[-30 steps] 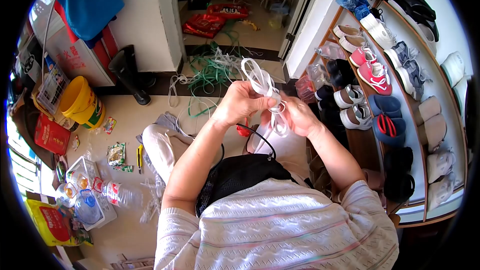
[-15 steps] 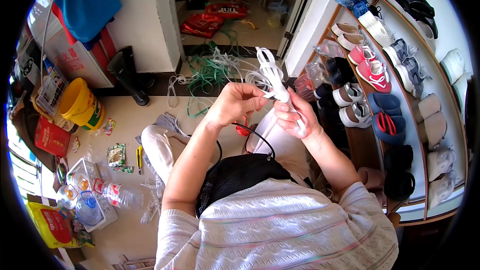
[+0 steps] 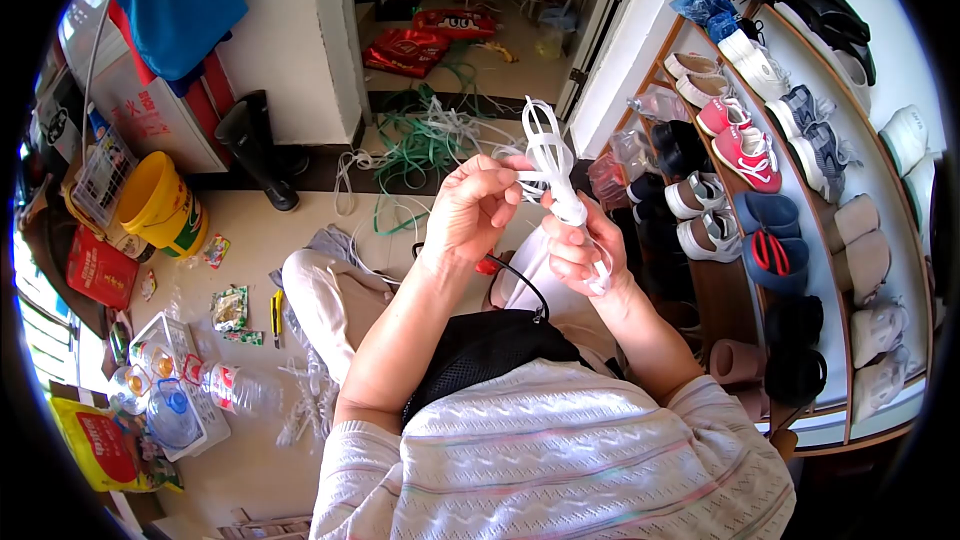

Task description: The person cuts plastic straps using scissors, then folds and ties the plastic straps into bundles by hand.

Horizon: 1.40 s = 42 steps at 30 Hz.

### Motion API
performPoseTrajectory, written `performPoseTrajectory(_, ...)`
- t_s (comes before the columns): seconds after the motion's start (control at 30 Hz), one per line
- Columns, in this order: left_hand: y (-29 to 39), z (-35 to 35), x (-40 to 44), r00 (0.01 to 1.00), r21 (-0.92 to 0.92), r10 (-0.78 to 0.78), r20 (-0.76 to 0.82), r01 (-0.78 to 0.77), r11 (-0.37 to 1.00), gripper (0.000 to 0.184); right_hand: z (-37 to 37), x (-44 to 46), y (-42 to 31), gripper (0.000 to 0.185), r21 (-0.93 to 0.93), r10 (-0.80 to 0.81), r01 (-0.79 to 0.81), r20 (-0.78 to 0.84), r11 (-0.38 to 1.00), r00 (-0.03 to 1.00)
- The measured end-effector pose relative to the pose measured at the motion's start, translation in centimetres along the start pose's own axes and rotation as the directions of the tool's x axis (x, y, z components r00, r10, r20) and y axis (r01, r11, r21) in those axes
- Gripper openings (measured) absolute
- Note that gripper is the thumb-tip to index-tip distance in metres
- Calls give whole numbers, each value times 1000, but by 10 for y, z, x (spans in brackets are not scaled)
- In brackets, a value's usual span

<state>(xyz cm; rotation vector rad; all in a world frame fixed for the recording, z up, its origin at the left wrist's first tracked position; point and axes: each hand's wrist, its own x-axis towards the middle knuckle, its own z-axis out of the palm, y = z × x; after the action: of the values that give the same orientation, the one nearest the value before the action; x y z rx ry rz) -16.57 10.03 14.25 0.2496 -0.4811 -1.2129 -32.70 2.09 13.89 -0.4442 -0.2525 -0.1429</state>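
A looped bundle of white plastic strapping (image 3: 548, 145) stands upright in front of my chest, its middle wrapped tight and its loops fanning out at the top. My right hand (image 3: 585, 245) is closed round the lower, wrapped part, and a short loop sticks out below the fingers. My left hand (image 3: 475, 205) pinches a strand of the strapping at the bundle's left side, just under the loops. Beyond the hands, a tangle of green and white straps (image 3: 420, 145) lies on the floor by the doorway.
A shoe rack (image 3: 735, 290) full of shoes runs along the right. On the left are a yellow bucket (image 3: 163, 202), black boots (image 3: 250, 150), a white basket (image 3: 205, 430) with plastic bottles, and a yellow cutter (image 3: 277, 318). Red bags (image 3: 405, 52) lie past the doorway.
My left hand has moved slightly up and left, drawing the strand at the bundle's side. The loops at the top have spread apart. My right hand keeps its hold, a little lower.
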Motion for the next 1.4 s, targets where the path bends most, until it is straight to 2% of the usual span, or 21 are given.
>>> performPoseTrajectory(0.1,1,13,-5,989,77,83,-126,-74,994,9,-1,-2,1,37,-24,-31,30,-45,999,999)
performPoseTrajectory(0.2,0,20,-10,976,77,102,-194,-88,993,11,-3,-3,1,38,-71,-57,50,-94,996,994)
performPoseTrajectory(0.3,1,26,-12,981,99,61,-186,-43,994,12,-6,-4,1,40,-112,-75,60,-131,992,989)
performPoseTrajectory(0.4,-2,21,-8,995,49,23,-101,-19,999,11,-6,-4,2,39,-194,-69,38,-154,980,986)
performPoseTrajectory(0.5,-6,9,-4,997,-29,16,82,-13,999,11,-4,-3,4,38,-261,-84,37,-173,965,981)
performPoseTrajectory(0.63,-9,12,-9,998,110,-23,-60,30,993,8,-3,-4,0,36,-368,-143,65,-190,927,971)
performPoseTrajectory(0.7,-11,12,-12,999,179,-25,-25,29,983,8,2,-3,-1,35,-418,-163,72,-186,906,969)
performPoseTrajectory(0.8,-8,16,-14,998,275,-23,57,6,961,10,-1,-4,-1,35,-388,-152,54,-225,920,962)
performPoseTrajectory(0.97,7,21,-16,983,476,-77,167,-12,879,12,6,-3,3,35,-404,-122,32,-198,914,973)
performPoseTrajectory(1.1,11,26,-20,973,495,-80,218,-39,868,13,8,-1,4,34,-380,-103,30,-175,925,979)
performPoseTrajectory(1.2,12,27,-23,968,499,-70,241,-62,865,13,20,2,10,35,-411,-150,9,-313,911,938)
performPoseTrajectory(1.4,22,27,-20,958,560,-105,267,-66,826,13,19,1,12,35,-370,-89,-18,-269,929,959)
